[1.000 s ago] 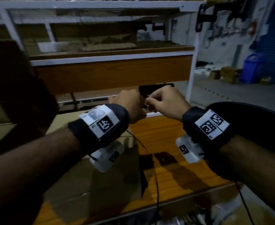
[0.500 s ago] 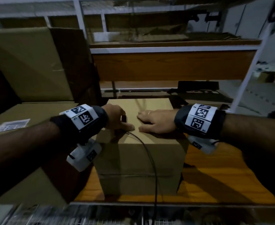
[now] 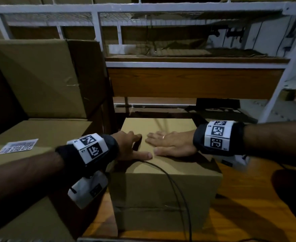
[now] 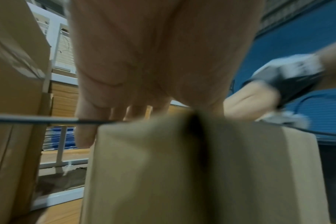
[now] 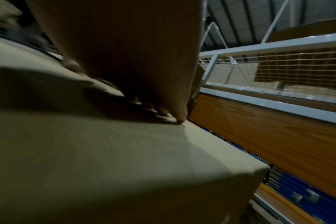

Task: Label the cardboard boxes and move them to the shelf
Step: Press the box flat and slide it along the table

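Observation:
A small plain cardboard box (image 3: pixel 163 186) stands on the wooden shelf board (image 3: pixel 252 203). My left hand (image 3: pixel 131 148) rests on the box's top left edge, thumb stretched along the top, fingers straight over the edge. My right hand (image 3: pixel 170 144) lies flat on the top, fingers straight and pointing left. No label shows on this box; the hands cover the middle of its top. The left wrist view shows my left hand (image 4: pixel 144 60) above the box (image 4: pixel 182 166) and the right hand (image 4: pixel 249 100) beyond. The right wrist view has my palm (image 5: pixel 134 60) pressed on the box top (image 5: pixel 86 151).
To the left lies a bigger box (image 3: pixel 44 133) carrying a white printed label (image 3: pixel 18 146), with a tall box (image 3: pixel 39 77) behind it. A black cable (image 3: pixel 175 186) trails over the small box. A white metal shelf frame (image 3: pixel 98 32) and an upper wooden shelf (image 3: pixel 196 82) stand behind.
One second ago both hands were pinched together in the air before the shelf. They came down onto the small box's top and have stayed there for the last half second.

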The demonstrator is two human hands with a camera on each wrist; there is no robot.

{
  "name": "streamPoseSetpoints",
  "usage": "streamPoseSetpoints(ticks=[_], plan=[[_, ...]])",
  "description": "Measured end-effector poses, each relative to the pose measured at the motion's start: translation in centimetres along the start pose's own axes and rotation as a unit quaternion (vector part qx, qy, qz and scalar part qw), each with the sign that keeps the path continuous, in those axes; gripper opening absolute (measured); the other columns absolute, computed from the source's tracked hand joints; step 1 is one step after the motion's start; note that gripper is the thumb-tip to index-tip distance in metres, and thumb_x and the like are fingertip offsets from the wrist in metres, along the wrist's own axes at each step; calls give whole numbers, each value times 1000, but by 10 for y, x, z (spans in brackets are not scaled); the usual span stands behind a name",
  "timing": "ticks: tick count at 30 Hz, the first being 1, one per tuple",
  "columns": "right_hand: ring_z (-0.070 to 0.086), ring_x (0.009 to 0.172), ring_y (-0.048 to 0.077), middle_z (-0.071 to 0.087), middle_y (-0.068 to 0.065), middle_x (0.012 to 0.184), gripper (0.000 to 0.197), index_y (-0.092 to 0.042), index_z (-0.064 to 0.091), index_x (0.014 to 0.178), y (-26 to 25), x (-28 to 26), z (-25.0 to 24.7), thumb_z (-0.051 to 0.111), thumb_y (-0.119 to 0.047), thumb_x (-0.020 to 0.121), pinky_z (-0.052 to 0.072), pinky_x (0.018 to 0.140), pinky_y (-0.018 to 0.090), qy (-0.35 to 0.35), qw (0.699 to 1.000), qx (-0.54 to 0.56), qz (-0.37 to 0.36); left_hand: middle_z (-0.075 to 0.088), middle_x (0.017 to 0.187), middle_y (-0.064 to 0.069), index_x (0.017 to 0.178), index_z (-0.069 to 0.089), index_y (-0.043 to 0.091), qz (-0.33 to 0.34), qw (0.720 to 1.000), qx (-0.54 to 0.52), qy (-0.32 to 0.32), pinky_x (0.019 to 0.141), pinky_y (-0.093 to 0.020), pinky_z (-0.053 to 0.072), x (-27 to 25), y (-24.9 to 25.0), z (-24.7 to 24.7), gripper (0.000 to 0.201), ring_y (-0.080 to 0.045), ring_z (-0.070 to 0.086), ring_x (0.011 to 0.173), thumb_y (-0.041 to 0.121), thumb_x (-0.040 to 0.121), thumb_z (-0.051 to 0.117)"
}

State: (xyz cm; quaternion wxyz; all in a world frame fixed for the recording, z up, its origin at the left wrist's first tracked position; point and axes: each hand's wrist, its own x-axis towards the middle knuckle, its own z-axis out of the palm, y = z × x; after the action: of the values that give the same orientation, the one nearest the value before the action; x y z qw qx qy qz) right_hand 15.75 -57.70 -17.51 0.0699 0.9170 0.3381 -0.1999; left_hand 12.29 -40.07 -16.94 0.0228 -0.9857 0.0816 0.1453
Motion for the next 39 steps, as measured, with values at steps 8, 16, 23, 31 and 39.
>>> streamPoseSetpoints(ticks=[8,16,23,31,39], plan=[[-8,147,13,-11,-2,161,63,-23,-4,153,4,7,14,19,-50,101,0,117,36,70,997,-6,-10,17,157,-8,152,11,19,29,999,-23,25,109,-37,29,-2,-3,11,89,-27,25,139,68,85,43],[-8,147,11,-10,-7,160,60,-28,-2,153,10,8,18,18,-51,101,-1,117,36,101,995,12,7,12,158,-7,153,8,19,37,998,-28,33,114,-40,28,0,-5,15,91,-27,21,142,69,85,41],[-5,147,11,-7,-5,161,63,-27,0,153,9,-13,27,18,-54,100,2,117,35,98,994,24,28,9,159,-6,153,6,21,27,999,-32,29,114,-39,26,0,-3,15,90,-27,18,143,68,85,42],[-2,148,16,-5,-2,161,66,-25,2,154,6,-17,25,21,-57,99,3,116,35,98,994,30,48,10,159,-6,153,8,21,27,998,-43,38,114,-37,25,-4,-4,15,91,-25,19,143,68,84,43],[-1,148,14,-5,1,161,72,-18,2,154,5,-22,30,23,-58,98,6,118,32,92,994,39,40,11,159,-5,153,9,22,20,998,-50,38,114,-37,25,-4,-5,16,92,-25,19,143,69,83,45]])
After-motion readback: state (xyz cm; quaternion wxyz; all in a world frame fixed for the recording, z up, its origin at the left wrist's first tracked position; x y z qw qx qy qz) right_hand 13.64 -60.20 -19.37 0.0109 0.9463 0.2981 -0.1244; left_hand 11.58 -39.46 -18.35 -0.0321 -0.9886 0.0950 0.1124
